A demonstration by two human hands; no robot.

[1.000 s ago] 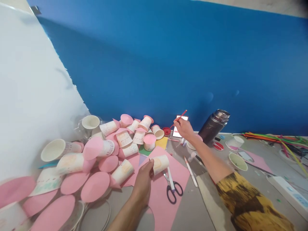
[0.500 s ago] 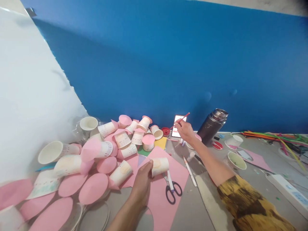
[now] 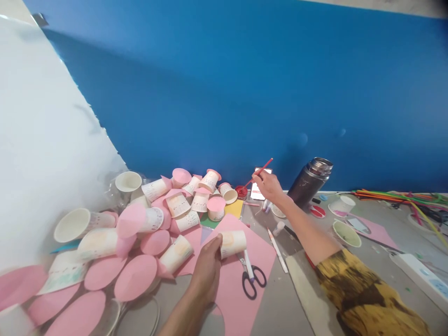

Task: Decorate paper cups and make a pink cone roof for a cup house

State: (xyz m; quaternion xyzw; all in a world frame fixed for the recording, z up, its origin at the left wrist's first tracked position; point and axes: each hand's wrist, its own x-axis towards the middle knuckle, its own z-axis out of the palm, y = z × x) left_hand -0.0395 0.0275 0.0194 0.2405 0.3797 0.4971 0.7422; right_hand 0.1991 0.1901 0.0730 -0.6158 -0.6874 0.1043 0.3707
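Note:
My left hand [image 3: 207, 268] is closed round a white paper cup [image 3: 233, 243], held on its side above a pink paper sheet [image 3: 238, 284]. My right hand [image 3: 268, 185] reaches far forward and pinches a thin red brush [image 3: 257, 172], whose tip points down at a small red paint pot [image 3: 241, 191] near the blue wall. A lit phone [image 3: 258, 189] stands just behind that hand. Black-handled scissors [image 3: 252, 279] and a white marker [image 3: 248, 263] lie on the pink sheet right of the cup.
A heap of paper cups with pink paper discs [image 3: 147, 224] covers the left of the grey surface. A dark steel flask [image 3: 308, 182] stands right of my hand. Further right lie small bowls [image 3: 346, 233], coloured sticks [image 3: 402, 198] and a white power strip [image 3: 420, 275].
My right hand has shifted slightly, and the brush tip has dropped toward the red paint pot. The left hand keeps the cup in the same place.

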